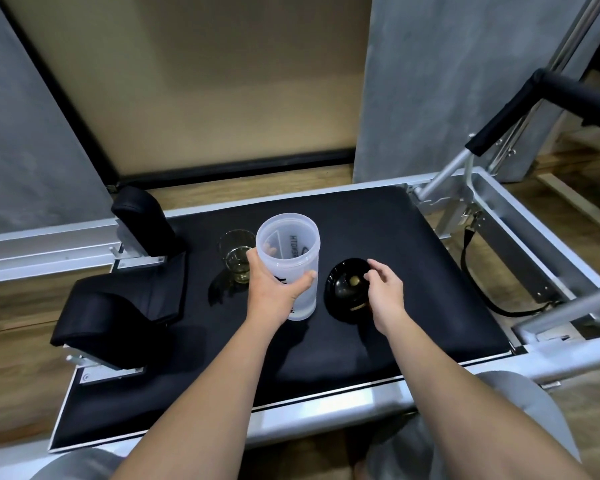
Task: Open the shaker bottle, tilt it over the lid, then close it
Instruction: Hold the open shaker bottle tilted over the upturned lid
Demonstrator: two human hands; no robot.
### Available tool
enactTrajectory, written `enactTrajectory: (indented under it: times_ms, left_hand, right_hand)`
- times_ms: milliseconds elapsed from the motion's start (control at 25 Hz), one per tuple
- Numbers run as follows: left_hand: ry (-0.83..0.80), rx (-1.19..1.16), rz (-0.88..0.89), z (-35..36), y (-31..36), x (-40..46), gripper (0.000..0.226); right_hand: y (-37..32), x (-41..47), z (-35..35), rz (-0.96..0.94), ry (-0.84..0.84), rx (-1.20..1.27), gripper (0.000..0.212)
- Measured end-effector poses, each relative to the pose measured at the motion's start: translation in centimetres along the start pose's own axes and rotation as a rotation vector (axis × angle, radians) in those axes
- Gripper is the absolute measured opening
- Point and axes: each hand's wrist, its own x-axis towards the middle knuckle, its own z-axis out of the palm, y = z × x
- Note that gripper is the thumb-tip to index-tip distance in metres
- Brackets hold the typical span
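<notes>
We grip the open shaker bottle (289, 268) in our left hand (274, 289); right hand (385, 294), fingers loosely curled, touches the lid (343, 289) just right of the bottle.

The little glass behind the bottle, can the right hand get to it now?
Probably not easily. The glass stands left of the shaker bottle, which the left hand grips, so both block the right hand, which hovers over the black lid.
</notes>
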Motion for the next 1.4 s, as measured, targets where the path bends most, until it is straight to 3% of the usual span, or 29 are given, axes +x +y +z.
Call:
enactTrajectory:
  times_ms: [160,360,440,560,640,760,880,1040,1120,1240,1400]
  left_hand:
    - [0.005,0.004,-0.007,-0.1,-0.1,0.0,0.077]
    - [-0.003,0.013,-0.007,0.0,0.0,0.0,0.077]
    - [0.001,0.014,-0.008,0.0,0.0,0.0,0.077]
    - [0.009,0.019,-0.02,-0.1,0.0,-0.1,0.078]
    - [0.002,0.014,-0.031,-0.1,0.0,-0.1,0.078]
    - [0.011,0.012,-0.037,-0.1,0.0,-0.2,0.078]
    - [0.008,0.017,-0.048,-0.2,0.3,-0.3,0.078]
    - [0.016,0.008,-0.034,-0.2,0.8,-0.3,0.078]
    - [0.007,-0.016,-0.038,-0.2,1.3,-0.1,0.076]
    - [0.007,-0.042,-0.043,-0.7,2.7,0.2,0.072]
    - [0.018,-0.041,-0.032,-2.5,6.1,1.2,0.072]
  right_hand:
    - [1.3,0.3,-0.5,-0.114,-0.053,-0.273,0.042]
    - [1.8,0.8,-0.8,-0.104,-0.136,-0.594,0.055]
    - [1.3,0.5,-0.8,-0.156,-0.154,-0.702,0.069]
    - [1.1,-0.7,-0.7,-0.34,-0.242,-1.217,0.113]
    - [1.9,-1.0,-0.6,-0.389,-0.27,-1.4,0.123]
    - [3.0,-0.6,-0.9,-0.391,-0.225,-1.378,0.11]
    - [2.8,-0.6,-0.8,-0.409,-0.247,-1.43,0.113]
    - [1.7,-3.1,0.8,-0.684,-0.307,-1.356,0.113]
    - [1.6,-4.2,2.7,-0.684,-0.385,-1.191,0.114]
    - [0.7,-5.1,5.3,-0.542,-0.465,-0.727,0.112]
    - [-0.8,-5.9,7.5,-0.548,-0.489,-0.506,0.113]
